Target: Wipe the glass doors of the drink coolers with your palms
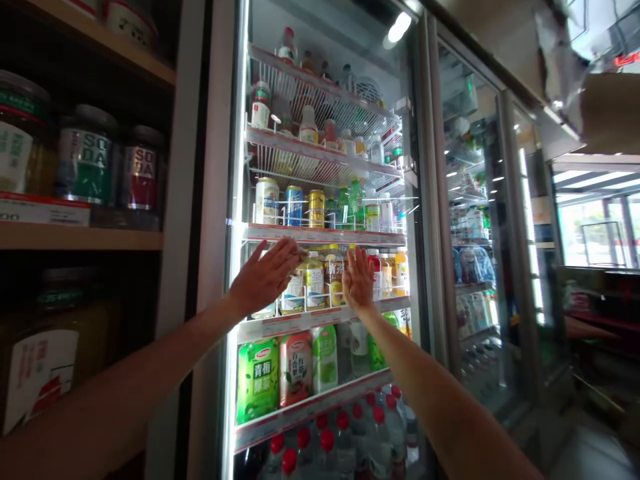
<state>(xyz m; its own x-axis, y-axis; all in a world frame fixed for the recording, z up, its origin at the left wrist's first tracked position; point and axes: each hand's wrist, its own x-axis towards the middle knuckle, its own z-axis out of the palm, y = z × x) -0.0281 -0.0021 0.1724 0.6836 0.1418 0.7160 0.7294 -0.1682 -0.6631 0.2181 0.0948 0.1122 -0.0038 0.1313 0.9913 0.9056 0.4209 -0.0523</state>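
Observation:
Both my hands are raised before a lit drinks fridge, in front of its shelf of bottled drinks. My left hand has its fingers stretched out to the right and holds nothing. Upright, with fingers apart and nothing in it, my right hand covers part of the bottles. Between the hands stand a pale-labelled bottle and a yellow-brown bottle. Whether either hand touches glass cannot be made out. Above them is a shelf with a blue can and a gold can.
Green cartons and a red carton fill a lower shelf, with several red-capped bottles beneath. A wooden shelf with jars stands at the left. More glass-fronted fridges line the right, past a metal door frame.

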